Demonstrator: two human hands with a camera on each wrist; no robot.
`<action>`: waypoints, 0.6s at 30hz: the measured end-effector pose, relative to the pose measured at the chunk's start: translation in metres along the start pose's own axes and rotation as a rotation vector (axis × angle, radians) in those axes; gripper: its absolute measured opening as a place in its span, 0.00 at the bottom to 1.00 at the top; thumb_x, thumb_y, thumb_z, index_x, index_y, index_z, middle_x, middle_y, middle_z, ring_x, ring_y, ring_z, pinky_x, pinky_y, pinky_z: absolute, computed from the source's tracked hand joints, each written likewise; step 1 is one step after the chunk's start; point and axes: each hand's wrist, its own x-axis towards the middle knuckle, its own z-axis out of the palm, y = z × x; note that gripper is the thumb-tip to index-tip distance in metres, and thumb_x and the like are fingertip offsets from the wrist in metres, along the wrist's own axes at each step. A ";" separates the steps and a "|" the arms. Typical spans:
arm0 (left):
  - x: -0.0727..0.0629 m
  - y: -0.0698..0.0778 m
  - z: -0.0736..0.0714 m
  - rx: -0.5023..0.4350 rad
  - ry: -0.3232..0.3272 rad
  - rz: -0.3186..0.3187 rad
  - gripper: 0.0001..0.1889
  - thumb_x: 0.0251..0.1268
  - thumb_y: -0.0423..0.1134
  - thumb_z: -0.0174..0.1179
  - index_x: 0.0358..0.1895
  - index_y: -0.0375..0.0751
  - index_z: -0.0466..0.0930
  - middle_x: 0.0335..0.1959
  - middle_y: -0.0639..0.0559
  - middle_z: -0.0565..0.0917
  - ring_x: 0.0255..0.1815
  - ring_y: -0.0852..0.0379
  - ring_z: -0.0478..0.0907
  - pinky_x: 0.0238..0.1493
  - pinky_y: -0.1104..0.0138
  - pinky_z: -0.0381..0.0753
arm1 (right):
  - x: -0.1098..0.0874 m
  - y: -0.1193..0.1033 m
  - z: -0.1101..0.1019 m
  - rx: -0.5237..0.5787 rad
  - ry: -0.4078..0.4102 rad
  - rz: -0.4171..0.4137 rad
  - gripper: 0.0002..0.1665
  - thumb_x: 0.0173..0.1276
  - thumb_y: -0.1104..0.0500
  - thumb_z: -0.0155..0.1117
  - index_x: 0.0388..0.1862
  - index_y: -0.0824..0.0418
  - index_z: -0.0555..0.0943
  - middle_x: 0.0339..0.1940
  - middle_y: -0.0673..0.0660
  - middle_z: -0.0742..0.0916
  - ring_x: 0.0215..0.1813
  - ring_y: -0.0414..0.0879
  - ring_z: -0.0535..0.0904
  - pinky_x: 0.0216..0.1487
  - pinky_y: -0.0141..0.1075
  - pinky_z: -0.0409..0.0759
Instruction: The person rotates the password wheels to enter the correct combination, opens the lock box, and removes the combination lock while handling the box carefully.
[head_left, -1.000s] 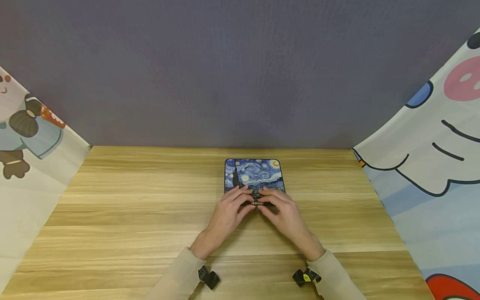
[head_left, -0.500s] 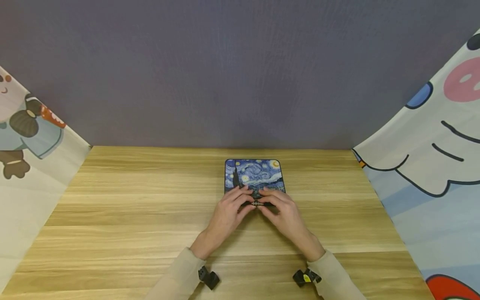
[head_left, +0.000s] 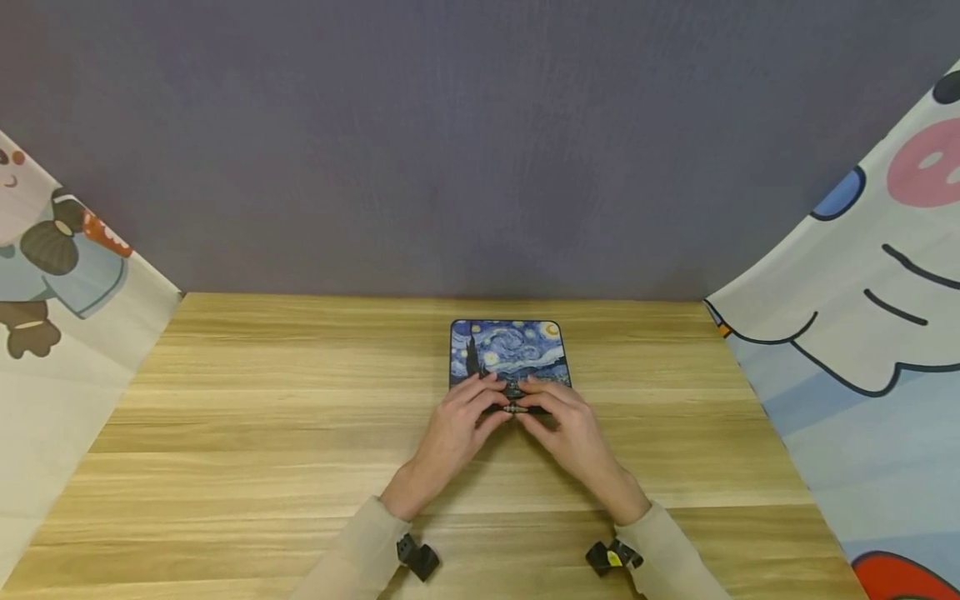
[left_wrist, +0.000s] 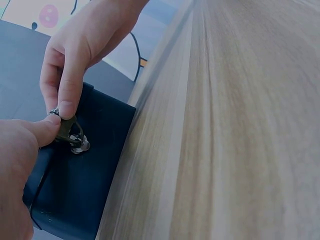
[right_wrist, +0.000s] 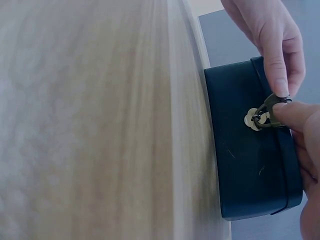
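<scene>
A small box (head_left: 510, 343) with a swirling blue night-sky painting on its lid sits near the back of the table. Its front (right_wrist: 245, 170) is plain dark, with a flower-shaped metal plate (right_wrist: 251, 119) in the middle. From that plate hangs a bronze-coloured padlock (right_wrist: 270, 107), its shackle through the fitting. Thumb and fingers of my left hand (head_left: 455, 417) pinch one end of the padlock, while my right hand (head_left: 573, 421) pinches the other. Other fingertips of both hands rest on the lid's near part. Fingers cover much of the lock body in the wrist views.
The wood-grain table (head_left: 262, 433) stretches out on both sides of the box. Behind it rises a grey-purple backdrop (head_left: 450, 150). Cloths with cartoon prints hang at left (head_left: 67, 375) and right (head_left: 862, 450). Both sleeved wrists carry small black cameras.
</scene>
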 end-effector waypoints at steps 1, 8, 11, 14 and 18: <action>0.000 0.000 0.000 0.001 0.001 0.001 0.08 0.64 0.40 0.73 0.42 0.43 0.88 0.53 0.47 0.89 0.64 0.49 0.82 0.76 0.57 0.72 | 0.000 0.000 0.000 0.001 -0.002 0.002 0.15 0.55 0.67 0.82 0.42 0.61 0.89 0.54 0.57 0.89 0.61 0.55 0.85 0.69 0.41 0.80; 0.001 0.000 0.000 0.006 0.013 0.015 0.08 0.62 0.40 0.74 0.42 0.43 0.88 0.52 0.47 0.89 0.63 0.49 0.83 0.75 0.56 0.74 | 0.000 -0.001 0.000 0.000 -0.004 0.006 0.15 0.55 0.66 0.82 0.42 0.61 0.89 0.54 0.57 0.89 0.61 0.55 0.84 0.68 0.42 0.81; 0.001 0.001 0.000 0.006 0.015 0.015 0.08 0.62 0.40 0.74 0.42 0.43 0.88 0.52 0.47 0.89 0.63 0.49 0.83 0.75 0.56 0.74 | 0.000 -0.001 0.000 -0.008 0.000 -0.004 0.15 0.55 0.66 0.83 0.42 0.61 0.89 0.54 0.57 0.89 0.60 0.56 0.85 0.66 0.45 0.83; 0.000 0.000 0.000 0.000 0.018 0.015 0.08 0.62 0.40 0.74 0.42 0.43 0.88 0.52 0.47 0.89 0.63 0.48 0.83 0.75 0.56 0.74 | 0.000 -0.001 0.000 -0.009 0.002 -0.006 0.16 0.54 0.67 0.83 0.42 0.61 0.89 0.53 0.57 0.89 0.60 0.56 0.85 0.66 0.46 0.83; 0.000 0.000 0.000 -0.013 0.023 0.014 0.08 0.62 0.40 0.74 0.42 0.43 0.88 0.52 0.47 0.89 0.63 0.48 0.83 0.75 0.55 0.74 | 0.000 -0.001 0.000 -0.002 0.000 0.002 0.16 0.54 0.68 0.82 0.42 0.61 0.89 0.53 0.57 0.89 0.60 0.56 0.85 0.67 0.44 0.82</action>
